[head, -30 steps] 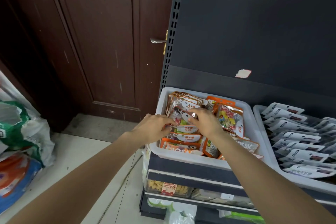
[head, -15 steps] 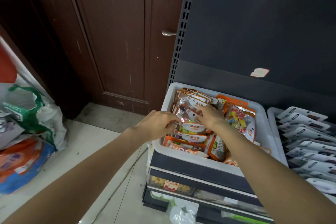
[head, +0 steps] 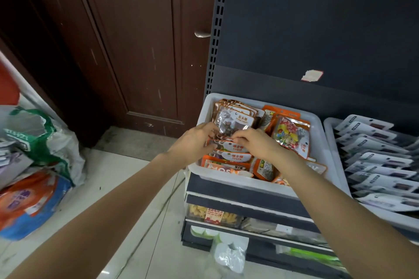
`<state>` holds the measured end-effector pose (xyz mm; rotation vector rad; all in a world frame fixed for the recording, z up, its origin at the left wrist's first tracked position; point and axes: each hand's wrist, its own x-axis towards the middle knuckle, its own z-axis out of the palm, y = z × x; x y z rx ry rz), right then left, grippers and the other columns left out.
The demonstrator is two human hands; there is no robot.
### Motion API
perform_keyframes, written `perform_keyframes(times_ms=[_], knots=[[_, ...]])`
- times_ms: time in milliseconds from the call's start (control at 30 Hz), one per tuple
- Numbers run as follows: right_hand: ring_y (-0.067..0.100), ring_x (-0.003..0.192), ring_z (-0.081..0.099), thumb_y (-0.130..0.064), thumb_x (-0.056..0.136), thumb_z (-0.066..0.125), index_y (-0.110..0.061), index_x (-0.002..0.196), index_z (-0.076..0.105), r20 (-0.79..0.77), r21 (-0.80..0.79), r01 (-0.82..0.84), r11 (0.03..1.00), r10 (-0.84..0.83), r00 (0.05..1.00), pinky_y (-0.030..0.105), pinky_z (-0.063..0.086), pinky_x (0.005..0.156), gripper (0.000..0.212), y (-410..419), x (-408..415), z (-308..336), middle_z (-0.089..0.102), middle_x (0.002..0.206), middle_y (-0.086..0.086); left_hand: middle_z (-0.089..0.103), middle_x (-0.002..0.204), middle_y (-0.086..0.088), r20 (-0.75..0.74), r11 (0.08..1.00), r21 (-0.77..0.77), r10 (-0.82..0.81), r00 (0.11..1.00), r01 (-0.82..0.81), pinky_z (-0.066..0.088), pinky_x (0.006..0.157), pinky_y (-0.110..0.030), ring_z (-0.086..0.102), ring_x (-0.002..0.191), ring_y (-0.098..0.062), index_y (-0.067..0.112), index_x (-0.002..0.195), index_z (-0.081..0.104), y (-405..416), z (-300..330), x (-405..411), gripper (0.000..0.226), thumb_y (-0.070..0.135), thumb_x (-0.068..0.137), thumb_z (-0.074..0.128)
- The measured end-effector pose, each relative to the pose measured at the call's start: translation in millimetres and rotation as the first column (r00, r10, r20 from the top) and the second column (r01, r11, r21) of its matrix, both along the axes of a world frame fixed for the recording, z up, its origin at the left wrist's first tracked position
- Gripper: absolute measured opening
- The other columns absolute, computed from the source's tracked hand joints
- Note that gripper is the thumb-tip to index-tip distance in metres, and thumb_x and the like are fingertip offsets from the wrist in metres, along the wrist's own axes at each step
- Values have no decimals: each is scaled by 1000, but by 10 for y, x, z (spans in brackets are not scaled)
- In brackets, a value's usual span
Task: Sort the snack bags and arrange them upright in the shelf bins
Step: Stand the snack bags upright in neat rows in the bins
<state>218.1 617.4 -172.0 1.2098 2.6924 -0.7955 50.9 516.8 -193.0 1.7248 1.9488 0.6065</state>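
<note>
A white shelf bin (head: 204, 106) holds several snack bags in rows. Brown stone-candy bags (head: 233, 120) stand upright at the back left, with orange sugar bags (head: 231, 156) in front of them. A colourful candy bag (head: 290, 133) leans at the right of the bin. My left hand (head: 192, 145) reaches over the bin's left wall and pinches the left edge of a sugar bag. My right hand (head: 256, 142) pinches the top of the same row from the right, fingers curled.
A second white bin (head: 331, 133) to the right holds rows of white bags. Lower shelves (head: 244, 201) carry more packets. A brown door (head: 127, 52) stands left of the shelf. Plastic sacks (head: 36, 147) lie on the tiled floor at left.
Both hands have stayed in the left bin and drawn closer together over the sugar bags. The brown stone-candy bag behind them now shows fully. The camera has shifted slightly.
</note>
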Motion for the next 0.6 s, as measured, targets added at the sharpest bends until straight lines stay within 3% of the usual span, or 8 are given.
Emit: perform_keyframes(times_ms=[133, 233, 333, 500, 600], knots=[[19, 123, 51, -27, 99, 45, -25, 138, 45, -48, -21, 53, 998, -54, 997, 32, 44, 96, 39, -123, 138, -24, 51, 138, 2, 46, 127, 7, -46, 994, 52, -97, 994, 99, 41, 103, -31, 48, 113, -9, 25, 121, 59, -76, -7, 32, 40, 28, 83, 71], [17, 132, 41, -25, 97, 51, -26, 143, 37, -129, 78, 83, 993, -72, 989, 31, 40, 102, 48, -222, 260, -72, 39, 148, -1, 52, 123, 7, -75, 986, 7, -168, 983, 169, 41, 102, -28, 48, 113, -9, 22, 113, 67, -140, -2, 23, 29, 25, 84, 70], [15, 130, 43, -23, 94, 55, -27, 142, 39, -211, 173, 131, 976, -93, 973, 32, 43, 104, 50, -336, 376, -125, 38, 148, -5, 56, 123, 4, -85, 983, -40, -183, 979, 180, 44, 98, -24, 52, 113, -11, 20, 114, 68, -155, 18, 7, 26, 19, 88, 65], [13, 135, 35, -38, 92, 57, -27, 143, 36, -100, 168, 92, 981, -76, 992, 33, 33, 108, 57, -460, 502, -133, 33, 150, -9, 54, 129, 2, -308, 980, -70, -199, 930, 187, 42, 101, -32, 53, 115, -17, 20, 113, 68, -115, 43, -9, 23, 21, 90, 63], [14, 137, 32, -41, 89, 60, -29, 145, 31, -46, 147, 97, 984, -91, 995, 37, 31, 109, 64, -477, 500, -104, 30, 152, -8, 58, 123, -2, -339, 986, -85, -161, 927, 140, 45, 95, -35, 57, 106, -22, 16, 107, 67, -94, 60, 31, 18, 19, 93, 56]])
